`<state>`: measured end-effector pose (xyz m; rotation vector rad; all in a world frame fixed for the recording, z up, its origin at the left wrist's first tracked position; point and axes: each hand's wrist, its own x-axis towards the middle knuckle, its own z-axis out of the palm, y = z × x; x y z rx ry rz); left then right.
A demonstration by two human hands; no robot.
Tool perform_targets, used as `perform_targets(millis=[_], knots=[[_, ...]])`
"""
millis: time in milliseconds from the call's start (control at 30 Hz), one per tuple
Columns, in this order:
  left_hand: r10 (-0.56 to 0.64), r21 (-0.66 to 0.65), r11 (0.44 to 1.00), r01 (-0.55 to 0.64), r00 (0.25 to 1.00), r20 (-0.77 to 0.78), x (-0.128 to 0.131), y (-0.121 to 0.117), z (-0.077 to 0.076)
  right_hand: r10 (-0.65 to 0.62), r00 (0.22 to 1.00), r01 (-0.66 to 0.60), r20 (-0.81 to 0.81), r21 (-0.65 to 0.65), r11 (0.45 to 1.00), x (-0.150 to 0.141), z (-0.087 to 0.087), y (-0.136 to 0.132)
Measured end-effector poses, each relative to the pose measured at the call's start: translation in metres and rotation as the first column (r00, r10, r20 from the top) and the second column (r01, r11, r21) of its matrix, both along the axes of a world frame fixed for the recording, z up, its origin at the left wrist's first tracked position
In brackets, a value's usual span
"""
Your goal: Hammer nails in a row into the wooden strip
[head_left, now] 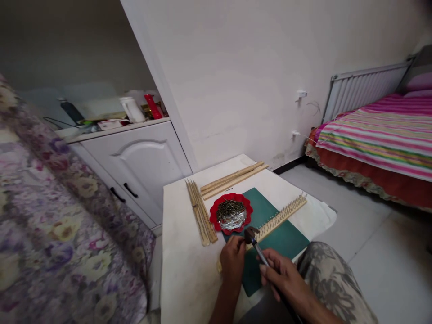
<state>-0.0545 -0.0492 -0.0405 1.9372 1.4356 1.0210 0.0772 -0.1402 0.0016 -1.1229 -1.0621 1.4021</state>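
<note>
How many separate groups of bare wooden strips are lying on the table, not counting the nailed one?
2: one bundle left of the red dish, one pair at the table's far edge. Strips within each overlap, so exact numbers are unclear.

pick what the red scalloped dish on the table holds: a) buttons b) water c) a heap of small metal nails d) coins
c: the red dish is heaped with thin metal nails, like those standing in a row along the wooden strip on the green mat, where the right hand holds a hammer and the left hand pinches something at the strip.
</note>
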Motion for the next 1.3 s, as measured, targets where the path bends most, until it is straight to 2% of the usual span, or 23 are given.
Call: perform_targets(millis=[300, 500, 733, 833, 900, 1000, 1100, 1200, 1300], knots=[[0.030, -0.001, 1.000, -0.030, 0.999, -0.009, -0.003, 0.002, -0.008, 0.041, 0.994, -0.046, 0.099, 0.042, 0.998, -0.007, 0.000, 0.009], [0.053, -0.007, 0.999, -0.053, 0.999, -0.009, -0.003, 0.002, -0.009, 0.064, 0.994, -0.067, 0.084, 0.031, 0.997, -0.010, -0.003, 0.008], [-0.037, 0.008, 0.999, 0.036, 0.998, 0.058, -0.005, -0.001, -0.005, 0.037, 0.999, -0.038, 0.038, 0.007, 0.999, -0.001, -0.003, -0.008], [-0.055, 0.011, 0.998, 0.055, 0.996, 0.066, -0.012, 0.002, 0.003, 0.010, 0.999, -0.009, 0.031, -0.014, 1.000, 0.004, -0.008, -0.017], [-0.043, 0.052, 0.998, 0.042, 0.999, 0.007, -0.019, 0.009, 0.012, 0.008, 1.000, -0.007, 0.027, -0.026, 1.000, 0.007, -0.013, -0.022], [-0.009, 0.119, 0.992, 0.033, 0.982, -0.190, -0.027, 0.026, 0.031, 0.032, 0.999, -0.032, 0.011, -0.029, 0.999, 0.011, -0.018, -0.025], [-0.002, 0.072, 0.997, 0.042, 0.875, -0.484, -0.027, 0.050, 0.045, 0.041, 0.999, -0.040, 0.003, -0.013, 0.999, 0.015, -0.018, -0.026], [-0.038, -0.003, 0.999, 0.049, 0.742, -0.670, -0.022, 0.073, 0.047, 0.037, 0.999, -0.038, -0.017, -0.027, 0.999, 0.018, -0.016, -0.026], [-0.052, -0.028, 0.999, 0.045, 0.699, -0.713, -0.016, 0.087, 0.040, 0.020, 0.999, -0.022, -0.050, -0.034, 0.999, 0.021, -0.017, -0.026]])
